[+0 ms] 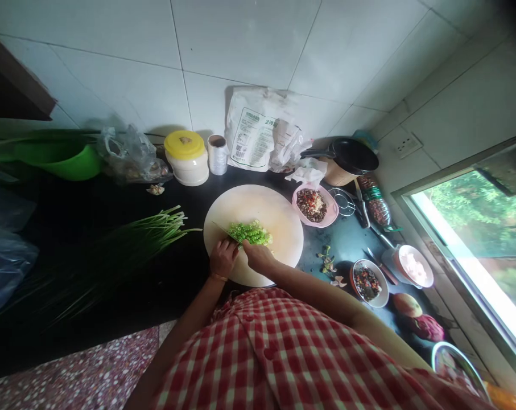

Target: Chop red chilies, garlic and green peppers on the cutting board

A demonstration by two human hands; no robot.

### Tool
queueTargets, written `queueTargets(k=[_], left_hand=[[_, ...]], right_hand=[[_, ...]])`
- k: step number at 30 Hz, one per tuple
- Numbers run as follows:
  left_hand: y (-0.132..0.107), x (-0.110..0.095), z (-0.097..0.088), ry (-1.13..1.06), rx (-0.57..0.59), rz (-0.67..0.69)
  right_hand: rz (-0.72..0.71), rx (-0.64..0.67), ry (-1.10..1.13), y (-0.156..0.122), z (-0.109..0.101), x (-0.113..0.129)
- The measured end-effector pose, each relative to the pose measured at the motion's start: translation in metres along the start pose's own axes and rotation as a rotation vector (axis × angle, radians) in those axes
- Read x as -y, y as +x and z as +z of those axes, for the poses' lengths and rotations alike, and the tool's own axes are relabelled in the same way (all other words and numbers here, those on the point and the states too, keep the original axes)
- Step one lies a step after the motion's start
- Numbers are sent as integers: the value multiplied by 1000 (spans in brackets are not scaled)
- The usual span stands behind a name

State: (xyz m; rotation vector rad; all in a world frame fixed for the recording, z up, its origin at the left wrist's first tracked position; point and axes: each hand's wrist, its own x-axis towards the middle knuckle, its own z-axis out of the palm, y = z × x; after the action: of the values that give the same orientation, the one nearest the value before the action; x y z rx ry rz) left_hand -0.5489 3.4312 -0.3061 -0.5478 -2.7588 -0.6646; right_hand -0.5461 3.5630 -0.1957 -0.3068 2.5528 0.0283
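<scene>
1. Right hand (258, 257) closed on knife (225, 231), its handle hidden in the fist.
2. Left hand (223, 257) curled beside blade; can't tell what it pins.
3. Chopped greens (251, 232) mid-board (258, 199): likely light, soft, slippery; scoop from the sides.

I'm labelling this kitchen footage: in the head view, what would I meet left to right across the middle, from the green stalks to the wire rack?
Long slender green stalks, left hand over the round white chopping board, right hand, pink plastic bowl, round metal wire rack.
</scene>
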Motion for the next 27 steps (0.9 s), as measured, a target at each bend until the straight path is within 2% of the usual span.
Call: queueTargets(k=[3,8,15,21,27], left_hand=[[0,-1,0,-20,-45,0],[1,0,2,-70,-84,20],[0,1,1,-51,-55,-16],[2,-1,0,-77,-107,-2],[1,4,6,-49,-126,23]], right_hand=[[8,-23,4,-4,-2,-5],[-60,-29,0,-18,-4,-9],[-8,-40,37,-1,5,2],[-36,-26,33,-20,0,-8],[-37,-60,59,0,13,4]])
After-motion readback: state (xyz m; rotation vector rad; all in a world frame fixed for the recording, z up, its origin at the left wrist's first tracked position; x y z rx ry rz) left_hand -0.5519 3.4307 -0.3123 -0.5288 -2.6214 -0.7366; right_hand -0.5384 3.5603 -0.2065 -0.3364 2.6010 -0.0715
